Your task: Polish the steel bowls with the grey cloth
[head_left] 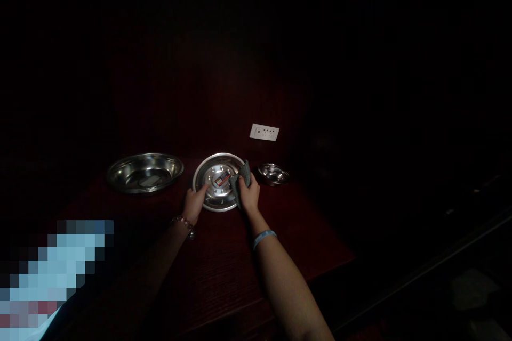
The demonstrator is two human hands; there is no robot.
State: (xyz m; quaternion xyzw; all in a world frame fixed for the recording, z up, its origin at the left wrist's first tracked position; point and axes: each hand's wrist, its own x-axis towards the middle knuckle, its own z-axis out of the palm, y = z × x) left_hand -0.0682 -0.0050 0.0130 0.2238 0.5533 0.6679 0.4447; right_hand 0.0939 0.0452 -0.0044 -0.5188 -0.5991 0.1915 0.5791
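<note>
A round, shiny metal basin [218, 200] with a printed label [223, 178] in its middle is held tilted toward me above the dark red table. My left hand [195, 203] grips its lower left rim, thumb over the inside and the other fingers hidden behind. At the right side of the rim, my right hand [250, 194] is closed on a grey-green cloth [241, 176], which lies against the metal. A bead bracelet circles my left wrist and a light blue band my right.
To the left on the table [224, 261] sits a larger metal basin [146, 173]. A small metal bowl [273, 174] stands to the right, below a white socket plate [264, 132] on the back wall. A pixelated bright patch covers the lower left. Most surroundings are dark.
</note>
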